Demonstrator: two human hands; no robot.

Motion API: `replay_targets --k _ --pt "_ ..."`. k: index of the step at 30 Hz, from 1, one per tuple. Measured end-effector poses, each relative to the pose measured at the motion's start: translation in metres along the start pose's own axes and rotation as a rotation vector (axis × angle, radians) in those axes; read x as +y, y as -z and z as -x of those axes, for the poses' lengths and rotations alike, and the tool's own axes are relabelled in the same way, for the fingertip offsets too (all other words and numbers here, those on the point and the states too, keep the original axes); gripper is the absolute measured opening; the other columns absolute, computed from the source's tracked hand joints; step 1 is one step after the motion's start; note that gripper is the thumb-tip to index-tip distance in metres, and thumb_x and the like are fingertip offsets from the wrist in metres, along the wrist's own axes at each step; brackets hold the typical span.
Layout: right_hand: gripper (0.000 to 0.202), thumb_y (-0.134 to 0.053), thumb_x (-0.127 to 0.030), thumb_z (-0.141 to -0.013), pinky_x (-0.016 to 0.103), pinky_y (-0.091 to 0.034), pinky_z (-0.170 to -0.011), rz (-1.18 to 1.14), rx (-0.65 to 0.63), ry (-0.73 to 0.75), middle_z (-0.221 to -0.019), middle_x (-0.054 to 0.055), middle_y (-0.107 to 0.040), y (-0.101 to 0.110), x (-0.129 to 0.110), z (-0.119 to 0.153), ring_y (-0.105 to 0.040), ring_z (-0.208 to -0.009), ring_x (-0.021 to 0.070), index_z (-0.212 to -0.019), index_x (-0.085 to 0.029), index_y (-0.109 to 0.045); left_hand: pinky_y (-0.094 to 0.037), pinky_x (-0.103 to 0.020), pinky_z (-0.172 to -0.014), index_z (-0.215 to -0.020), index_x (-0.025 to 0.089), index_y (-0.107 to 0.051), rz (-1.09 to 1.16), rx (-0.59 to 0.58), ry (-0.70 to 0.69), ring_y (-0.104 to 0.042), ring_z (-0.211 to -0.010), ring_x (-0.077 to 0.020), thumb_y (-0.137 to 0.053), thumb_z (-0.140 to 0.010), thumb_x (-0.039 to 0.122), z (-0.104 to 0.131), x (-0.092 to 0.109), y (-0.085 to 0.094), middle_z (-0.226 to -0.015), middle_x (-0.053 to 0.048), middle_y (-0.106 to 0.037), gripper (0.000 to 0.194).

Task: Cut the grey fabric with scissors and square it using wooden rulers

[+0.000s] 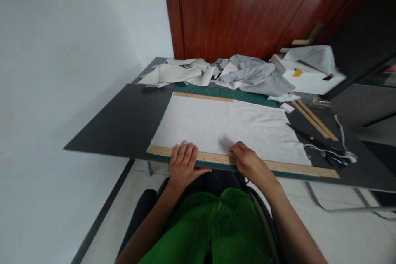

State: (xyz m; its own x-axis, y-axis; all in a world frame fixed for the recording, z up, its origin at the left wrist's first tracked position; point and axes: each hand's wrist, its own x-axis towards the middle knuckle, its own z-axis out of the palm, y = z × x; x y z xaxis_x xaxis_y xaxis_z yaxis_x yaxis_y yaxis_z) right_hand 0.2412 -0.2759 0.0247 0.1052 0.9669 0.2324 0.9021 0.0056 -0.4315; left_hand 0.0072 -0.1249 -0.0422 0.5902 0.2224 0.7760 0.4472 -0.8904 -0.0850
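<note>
White fabric (216, 126) lies spread over a green cutting mat (253, 97), with some wrinkles toward its right end. Along its near edge runs a long wooden ruler (297, 169). My left hand (184, 163) rests flat across this ruler, fingers stretched onto the fabric and thumb along the table's edge. Curled at the ruler's middle is my right hand (247, 161), its fingertips pinched together just over the fabric; whatever they hold is hidden. A second wooden ruler (202, 97) lies on the fabric's far left edge.
Black scissors (321, 144) and a white cord (342, 132) lie right of the fabric, near two wooden strips (314, 117). Crumpled cloth pieces (256, 75) are heaped at the back. A white box (309, 76) with grey cloth stands back right. The dark table (130, 119) meets a wall at left.
</note>
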Motion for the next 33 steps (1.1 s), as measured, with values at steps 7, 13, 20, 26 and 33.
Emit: replay_targets --k 7,13,20,26,33 --pt "0.025 -0.041 -0.005 -0.101 0.035 -0.052 -0.086 -0.021 -0.054 0.019 -0.103 0.006 -0.060 0.008 -0.004 0.001 -0.063 -0.091 0.0210 -0.108 -0.022 -0.058 -0.040 -0.055 -0.119 -0.137 0.014 -0.062 0.002 0.007 -0.004 -0.066 -0.129 -0.0388 -0.065 -0.090 0.077 0.000 0.000 0.000 -0.129 -0.017 -0.075 0.079" --pt "0.030 -0.042 0.000 -0.096 0.036 -0.052 -0.086 -0.037 0.018 0.006 -0.105 0.007 -0.060 -0.002 0.002 0.000 -0.063 -0.091 0.0214 -0.108 -0.021 -0.059 -0.039 -0.055 -0.120 -0.139 0.016 -0.062 0.017 -0.001 0.005 -0.066 -0.131 -0.0390 -0.065 -0.090 0.077 0.003 -0.001 -0.003 -0.130 -0.017 -0.075 0.079" --pt "0.027 -0.043 -0.002 -0.097 0.035 -0.052 -0.086 -0.066 0.032 0.008 -0.104 0.006 -0.060 -0.003 0.007 0.000 -0.064 -0.091 0.0201 -0.108 -0.022 -0.058 -0.039 -0.056 -0.120 -0.142 0.015 -0.060 0.019 -0.007 0.000 -0.065 -0.132 -0.0392 -0.065 -0.090 0.077 0.003 -0.001 -0.002 -0.130 -0.017 -0.074 0.081" --pt "0.025 -0.043 -0.005 -0.099 0.034 -0.051 -0.083 -0.095 -0.014 0.021 -0.102 0.005 -0.060 0.000 0.005 0.000 -0.064 -0.089 0.0196 -0.105 -0.023 -0.060 -0.040 -0.057 -0.120 -0.140 0.013 -0.061 0.014 0.005 -0.014 -0.066 -0.130 -0.0399 -0.067 -0.089 0.076 0.002 -0.001 -0.001 -0.129 -0.018 -0.075 0.081" --pt "0.022 -0.042 -0.009 -0.102 0.038 -0.053 -0.087 -0.084 0.056 -0.017 -0.104 0.008 -0.061 -0.002 0.008 -0.001 -0.064 -0.092 0.0222 -0.106 -0.021 -0.059 -0.037 -0.056 -0.122 -0.142 0.016 -0.060 0.032 -0.002 0.012 -0.064 -0.132 -0.0386 -0.065 -0.091 0.076 0.004 -0.001 -0.004 -0.130 -0.017 -0.074 0.079"
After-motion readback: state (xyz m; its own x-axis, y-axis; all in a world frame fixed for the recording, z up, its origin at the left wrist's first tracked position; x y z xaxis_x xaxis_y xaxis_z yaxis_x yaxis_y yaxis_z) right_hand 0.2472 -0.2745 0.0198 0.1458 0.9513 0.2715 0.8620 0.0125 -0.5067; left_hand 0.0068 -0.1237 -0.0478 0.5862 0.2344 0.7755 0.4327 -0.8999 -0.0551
